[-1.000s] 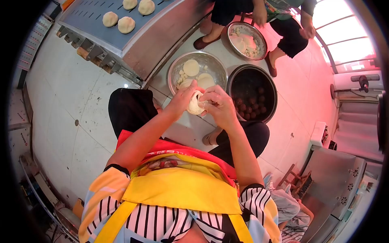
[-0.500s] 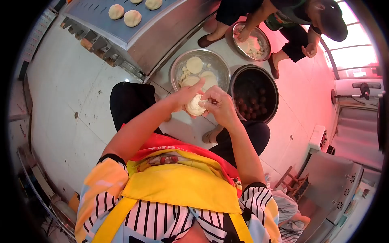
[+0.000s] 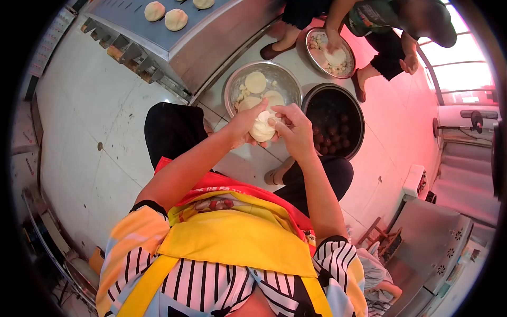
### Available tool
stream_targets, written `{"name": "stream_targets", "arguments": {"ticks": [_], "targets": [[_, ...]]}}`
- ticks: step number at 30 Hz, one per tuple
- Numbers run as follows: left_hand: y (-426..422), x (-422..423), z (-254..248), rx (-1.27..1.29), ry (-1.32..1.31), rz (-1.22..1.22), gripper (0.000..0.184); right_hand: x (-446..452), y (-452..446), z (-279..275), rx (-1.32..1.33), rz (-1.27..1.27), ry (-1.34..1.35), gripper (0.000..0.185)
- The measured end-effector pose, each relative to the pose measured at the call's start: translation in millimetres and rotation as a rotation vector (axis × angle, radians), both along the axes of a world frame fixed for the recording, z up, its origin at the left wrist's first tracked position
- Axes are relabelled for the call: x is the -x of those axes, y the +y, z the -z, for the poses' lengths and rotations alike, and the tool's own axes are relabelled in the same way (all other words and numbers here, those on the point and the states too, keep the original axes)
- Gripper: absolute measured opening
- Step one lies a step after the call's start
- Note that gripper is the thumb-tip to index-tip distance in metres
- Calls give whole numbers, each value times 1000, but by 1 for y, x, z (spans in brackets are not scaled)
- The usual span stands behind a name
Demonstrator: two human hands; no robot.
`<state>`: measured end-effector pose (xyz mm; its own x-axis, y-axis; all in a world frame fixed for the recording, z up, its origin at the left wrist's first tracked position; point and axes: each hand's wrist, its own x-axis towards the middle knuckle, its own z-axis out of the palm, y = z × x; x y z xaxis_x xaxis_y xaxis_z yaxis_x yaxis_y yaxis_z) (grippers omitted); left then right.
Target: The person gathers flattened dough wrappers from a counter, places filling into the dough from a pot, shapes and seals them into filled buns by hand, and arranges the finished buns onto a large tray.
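Note:
A pale ball of dough with a gathered, pleated top rests in my left hand, whose fingers curl under and around it. My right hand pinches the dough's right edge between thumb and fingers. Whether there is filling inside is hidden. Just beyond my hands stands a steel bowl holding flat dough rounds and small dough lumps. To its right, a black pot contains several dark brown balls.
A person opposite reaches into another steel bowl of dough pieces. A large metal griddle at upper left bears several pale filled buns. A fan and metal cabinet stand at the right.
The dough in my hands has become more gathered and rounder at the top, shifting slightly right and up. The other person's hand has moved right within their bowl.

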<state>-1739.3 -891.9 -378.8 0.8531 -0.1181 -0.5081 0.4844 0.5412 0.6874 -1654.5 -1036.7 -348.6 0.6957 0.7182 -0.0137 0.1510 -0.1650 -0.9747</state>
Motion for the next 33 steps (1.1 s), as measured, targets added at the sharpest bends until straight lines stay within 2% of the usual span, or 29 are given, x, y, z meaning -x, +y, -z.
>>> {"name": "stream_targets", "arguments": {"ticks": [1,4,7,9,10,13,15,16,18,19,24,27,28,30,32,33], "targets": [[1,-1,1,-38,20,-1,66,0,2,-2,34,-51,-124,22],[-1,-3,-9,-106,101,-21,62,-1,3,-4,113,-53,-213,26],[-7,-6,-19,-83,162,-82,61,-5,4,-2,95,9,-176,26],[-7,-8,-14,-55,162,-104,61,-7,2,-6,130,-75,-228,33],[-4,-8,-13,19,137,-105,60,-9,3,-11,146,-120,-257,37],[-2,-4,-9,234,92,-147,59,-2,-4,-38,85,81,-266,52],[-2,-6,-8,348,83,-193,57,7,1,-4,96,59,-412,60],[-4,-7,-11,318,84,-148,56,12,7,4,102,58,-487,64],[-12,-3,-19,262,88,-67,53,21,9,3,71,121,-198,63],[-16,-2,-23,213,96,-110,52,26,8,0,58,150,-45,62],[-37,-8,-39,47,92,-389,49,21,11,-2,-76,190,154,42],[-22,-1,-37,-18,-46,-205,52,17,11,-14,-118,75,233,32],[-17,-2,-36,-2,-33,-122,53,18,10,-23,-118,31,307,31],[-8,-6,-35,32,-13,43,55,18,8,-20,-100,46,285,29],[-31,-10,-39,151,10,-313,57,14,11,7,-79,157,93,29],[-39,-10,-40,213,31,-489,58,12,13,3,-85,120,35,30]]}}
